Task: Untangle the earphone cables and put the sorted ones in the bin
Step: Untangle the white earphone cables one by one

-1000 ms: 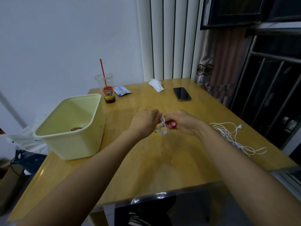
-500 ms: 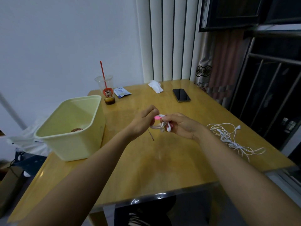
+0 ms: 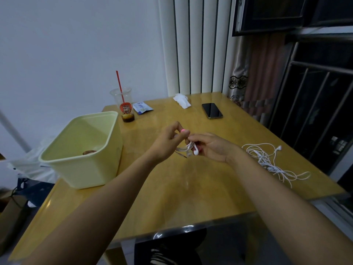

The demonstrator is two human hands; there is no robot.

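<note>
Earphone cable point(image 3: 188, 148), white and wound into a small loose coil, sits between both hands above the middle of the desk point(image 3: 191, 192). Two earbuds poke out beneath the coil and a thin plug end hangs down toward the wood. The left hand point(image 3: 168, 142) pinches the top of the coil with thumb and forefinger, its other fingers curled under. The right hand point(image 3: 212, 148) has its fingers curled round the other side of the same coil, palm turned inward. A pink nail shows where the two hands meet. Both forearms reach forward from the lower corners of the view.

To the right, near the desk's edge, a tangled pile of white earphone cables point(image 3: 267, 159) lies well apart from the hands. To the left stands the pale yellow bin point(image 3: 80, 173), with a brownish coil point(image 3: 89, 152) on its floor.

Beyond the bin, a clear plastic cup point(image 3: 124, 106) with a red straw point(image 3: 119, 85) holds a little dark drink and bears an orange sticker with a small figure; any lettering on it is too small to read. Beside it lies a blue and white packet point(image 3: 142, 108), its print illegible. Farther right are a crumpled white tissue point(image 3: 182, 100) and a phone point(image 3: 212, 110), its screen dark.
</note>
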